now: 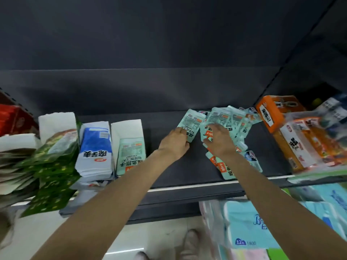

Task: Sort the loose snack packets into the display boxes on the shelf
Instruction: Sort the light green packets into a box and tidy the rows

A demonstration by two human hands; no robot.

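The dark shelf (169,166) has a bare stretch in its middle, running from the white display box (127,145) on the left to the heap of loose mint packets (221,119) on the right; both hands work at the right end of that gap. The shelf's front lip, with a pale strip along it, crosses under both forearms. At left stand three white boxes side by side: one spilling green packets (50,166) over the lip, one stacked with blue packets (95,147), and the display box, which holds a mint packet upright. At the right edge an orange carton (277,117) and more orange boxes close off the shelf, near the heap. The left hand (174,143) reaches in with a straight arm, knuckles up, its fingers and thumb pinching the near end of one mint packet (191,124) that lies apart at the heap's left side. The right hand (219,139) lies palm down on the heap, fingers curled over several packets; more mint packets show beneath its wrist, toward the lip. Whether that grip truly clamps any packet cannot be told, as the hand is blurred. Below the shelf sit pale blue tissue packs (249,222).
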